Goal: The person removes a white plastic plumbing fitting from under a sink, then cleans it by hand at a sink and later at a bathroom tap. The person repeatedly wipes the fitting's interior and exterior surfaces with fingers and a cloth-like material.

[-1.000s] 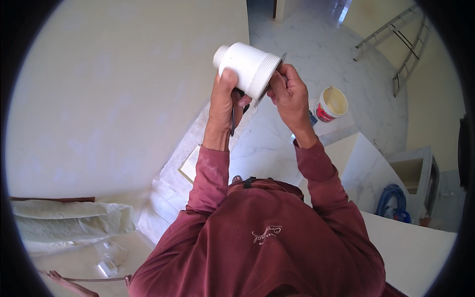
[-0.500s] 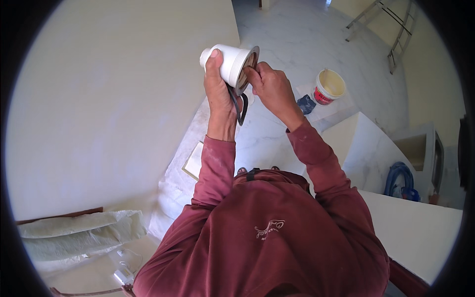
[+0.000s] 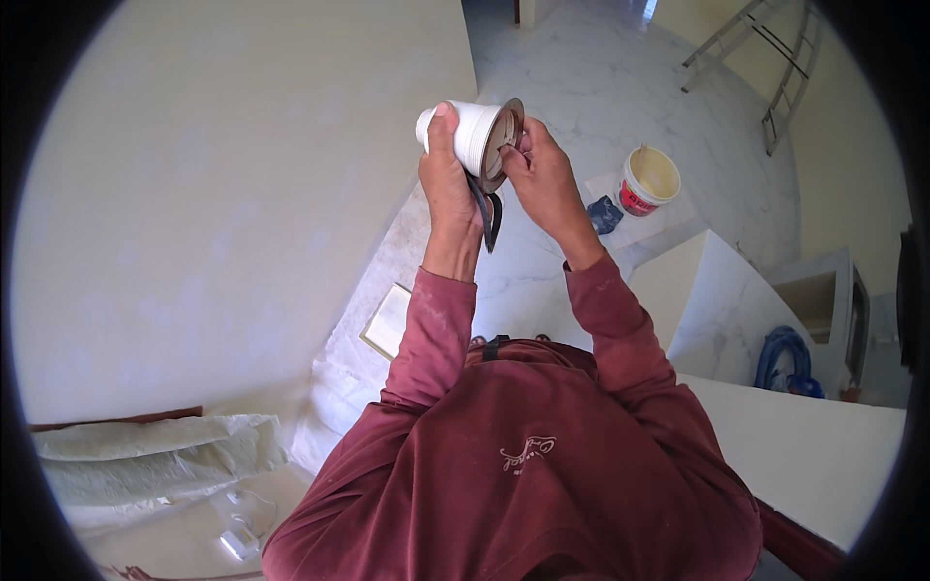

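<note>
My left hand (image 3: 448, 184) is wrapped around a white ribbed cylinder (image 3: 472, 131), narrower at its left end and held roughly sideways. A wide brown-grey flange (image 3: 515, 107) rings its right end, where a beige inside shows. My right hand (image 3: 547, 179) is closed at that end, thumb and fingertips at the opening. Whether the fingers pinch something there is too small to make out. Below the cylinder, beside my left wrist, hangs a dark looped strap or cord (image 3: 494, 228).
A pale wall (image 3: 242, 213) rises close on my left. Further off stand a white bucket (image 3: 651, 184) with a dark blue cloth or bag (image 3: 604, 215) beside it, and a ladder (image 3: 790, 73). To the right are a white counter (image 3: 804, 426) and a coiled blue hose (image 3: 783, 358).
Both hands and the white cylinder have shifted slightly right and down in the picture. The right fingers have moved closer around the flange's edge, and the flanged end has turned a little.
</note>
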`<action>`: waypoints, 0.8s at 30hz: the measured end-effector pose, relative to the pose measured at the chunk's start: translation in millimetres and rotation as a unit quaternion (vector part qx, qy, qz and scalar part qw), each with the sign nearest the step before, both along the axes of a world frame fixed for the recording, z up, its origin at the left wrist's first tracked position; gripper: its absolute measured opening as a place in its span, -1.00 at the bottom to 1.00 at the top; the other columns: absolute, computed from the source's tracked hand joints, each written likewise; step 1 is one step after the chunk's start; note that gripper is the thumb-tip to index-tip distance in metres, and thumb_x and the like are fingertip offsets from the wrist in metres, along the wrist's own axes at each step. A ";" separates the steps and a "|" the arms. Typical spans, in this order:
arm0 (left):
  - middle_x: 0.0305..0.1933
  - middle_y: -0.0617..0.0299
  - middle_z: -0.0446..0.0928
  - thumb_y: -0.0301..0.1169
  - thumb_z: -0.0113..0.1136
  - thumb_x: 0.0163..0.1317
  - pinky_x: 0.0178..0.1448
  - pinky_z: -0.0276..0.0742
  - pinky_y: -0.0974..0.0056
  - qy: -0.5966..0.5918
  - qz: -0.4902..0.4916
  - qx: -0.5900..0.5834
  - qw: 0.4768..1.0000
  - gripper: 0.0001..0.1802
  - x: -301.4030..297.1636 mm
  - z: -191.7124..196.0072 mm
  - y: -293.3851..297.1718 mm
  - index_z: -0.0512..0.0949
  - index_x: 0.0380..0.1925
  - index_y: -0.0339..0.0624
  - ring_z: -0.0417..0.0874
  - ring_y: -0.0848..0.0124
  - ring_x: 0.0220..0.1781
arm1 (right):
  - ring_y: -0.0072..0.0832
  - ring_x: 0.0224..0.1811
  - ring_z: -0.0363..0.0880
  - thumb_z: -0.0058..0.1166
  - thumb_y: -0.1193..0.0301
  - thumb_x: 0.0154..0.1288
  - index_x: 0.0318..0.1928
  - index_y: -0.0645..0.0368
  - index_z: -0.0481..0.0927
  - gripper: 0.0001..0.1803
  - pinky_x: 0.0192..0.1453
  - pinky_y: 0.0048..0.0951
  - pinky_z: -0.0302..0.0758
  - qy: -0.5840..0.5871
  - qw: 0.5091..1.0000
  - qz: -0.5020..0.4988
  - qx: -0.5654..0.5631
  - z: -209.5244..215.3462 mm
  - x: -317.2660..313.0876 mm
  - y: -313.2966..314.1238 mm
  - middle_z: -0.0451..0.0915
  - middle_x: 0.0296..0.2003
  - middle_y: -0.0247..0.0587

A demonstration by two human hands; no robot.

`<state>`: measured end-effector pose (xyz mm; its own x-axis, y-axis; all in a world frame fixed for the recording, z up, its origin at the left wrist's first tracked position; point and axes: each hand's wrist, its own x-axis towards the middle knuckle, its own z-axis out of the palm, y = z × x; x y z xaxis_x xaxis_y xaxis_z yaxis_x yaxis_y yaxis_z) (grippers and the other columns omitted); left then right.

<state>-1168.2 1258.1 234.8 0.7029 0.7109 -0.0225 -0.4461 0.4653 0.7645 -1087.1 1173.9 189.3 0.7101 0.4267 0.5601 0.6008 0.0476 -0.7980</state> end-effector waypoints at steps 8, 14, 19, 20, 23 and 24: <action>-0.29 0.25 0.58 0.19 0.16 0.40 -0.58 0.34 0.48 0.017 -0.038 0.004 0.999 -0.37 -7.1 23.5 -2.6 0.50 -0.01 -0.23 0.55 0.56 -0.45 | -0.02 -0.43 0.69 0.05 0.28 0.59 -0.13 0.28 0.54 -0.74 -0.34 -0.17 0.58 -0.135 0.979 -0.121 -0.097 33.8 4.2 -3.1 0.66 -0.47 0.04; -0.14 0.24 0.58 0.19 0.31 0.30 -0.53 0.35 0.51 -0.115 -0.060 0.108 0.986 -0.26 -30.3 19.5 5.2 0.47 0.13 -0.25 0.57 0.62 -0.26 | -0.38 -0.52 0.63 0.02 0.27 0.60 -0.13 0.32 0.59 -0.69 -0.37 -0.31 0.52 0.053 0.996 0.059 -0.037 63.5 -11.2 -15.3 0.62 -0.54 -0.11; -0.11 0.17 0.62 0.17 0.33 0.26 -0.56 0.38 0.48 -0.164 -0.052 0.067 0.983 -0.24 -27.4 19.5 12.8 0.44 0.16 -0.26 0.57 0.57 -0.39 | -0.35 -0.44 0.68 0.04 0.30 0.53 -0.10 0.45 0.58 -0.65 -0.30 -0.25 0.56 0.181 0.969 0.142 -0.094 73.8 -22.7 -13.2 0.69 -0.44 0.00; -0.07 0.14 0.63 0.16 0.30 0.28 -0.56 0.39 0.47 -0.160 -0.072 0.066 0.982 -0.23 -26.8 18.0 18.8 0.42 0.20 -0.26 0.59 0.53 -0.40 | -0.28 -0.43 0.70 0.03 0.30 0.54 -0.12 0.45 0.59 -0.65 -0.29 -0.23 0.56 0.151 0.976 0.124 -0.095 69.6 -24.1 -10.4 0.69 -0.44 0.04; -0.19 0.15 0.63 0.07 0.23 0.32 -0.68 0.31 0.49 -0.116 -0.053 0.060 0.990 -0.40 -24.1 21.2 24.3 0.48 0.05 -0.24 0.56 0.56 -0.52 | 0.02 -0.41 0.72 -0.01 0.28 0.55 -0.24 0.41 0.60 -0.63 -0.27 -0.12 0.59 0.068 0.988 0.033 -0.134 59.4 -30.4 -1.8 0.67 -0.45 0.19; -0.19 0.15 0.63 0.08 0.22 0.33 -0.69 0.29 0.50 -0.094 -0.044 0.070 0.992 -0.42 -23.9 22.6 25.5 0.48 0.04 -0.23 0.56 0.56 -0.51 | 0.04 -0.41 0.71 -0.01 0.26 0.55 -0.26 0.40 0.60 -0.61 -0.28 -0.10 0.59 0.058 0.986 0.012 -0.155 55.9 -28.9 3.8 0.67 -0.46 0.18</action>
